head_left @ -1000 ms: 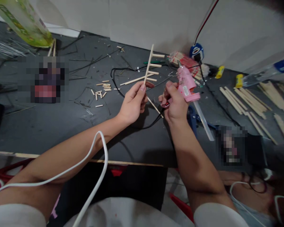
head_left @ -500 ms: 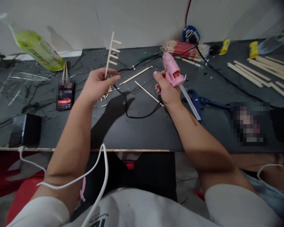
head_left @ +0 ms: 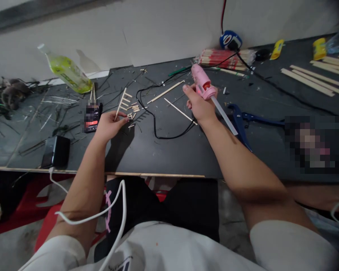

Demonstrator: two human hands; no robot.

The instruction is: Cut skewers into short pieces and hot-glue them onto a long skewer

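Note:
Between the thumb and fingers of my left hand (head_left: pixel 110 126) is the lower end of a comb-shaped wooden stick piece (head_left: pixel 122 103), a long stick with several short ones standing out to the right. Short cut stick bits (head_left: pixel 135 108) lie on the table just beside these fingertips. My right hand (head_left: pixel 200 103) is closed round a pink glue gun (head_left: pixel 202 79); its handle is mostly hidden by the fingers. A translucent glue stick (head_left: pixel 224 116) sticks out of the gun's rear toward my forearm. A thin stick (head_left: pixel 180 111) lies between the hands.
A black cord (head_left: pixel 155 128) loops across the dark table (head_left: pixel 169 158). Blue cutters (head_left: pixel 240 124) lie by my right forearm. Farther off are wrapped sticks (head_left: pixel 223 58), loose wooden strips (head_left: pixel 310 81) and a green bottle (head_left: pixel 69 71). A phone (head_left: pixel 92 120) and black power bank (head_left: pixel 56 150) are left.
My left hand has lowered toward the table and moved left with the comb-shaped piece. My right hand still holds the glue gun in nearly the same place. The view has shifted slightly.

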